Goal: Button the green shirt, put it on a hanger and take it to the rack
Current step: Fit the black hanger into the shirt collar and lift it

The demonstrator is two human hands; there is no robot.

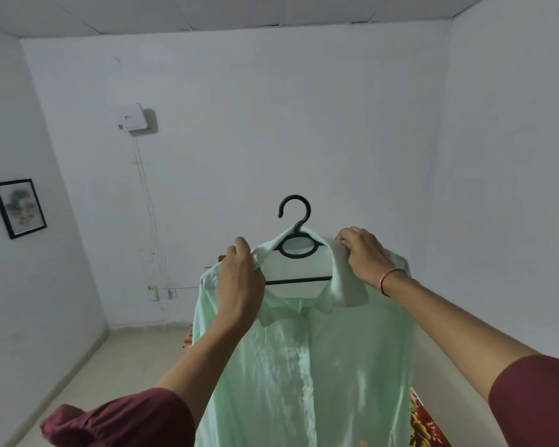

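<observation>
green shirt (304, 366) on hanger (300, 280) half-hides patterned cloth (425, 424) (red) — picture (18, 208) left.

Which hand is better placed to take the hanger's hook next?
Probably the right hand: it pinches the green shirt at the collar just beside the neck of the black hanger, nearer the hook than the left hand, which grips the collar lower and farther out.

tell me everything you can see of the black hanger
The hanger is black, apparently plastic, with an open hook on top, an oval loop under the neck and a straight crossbar. It is held upright in mid-air. The green shirt drapes over it, hiding its shoulders. The left hand and right hand grip the shirt at each shoulder; whether they touch the hanger itself is unclear.
</observation>
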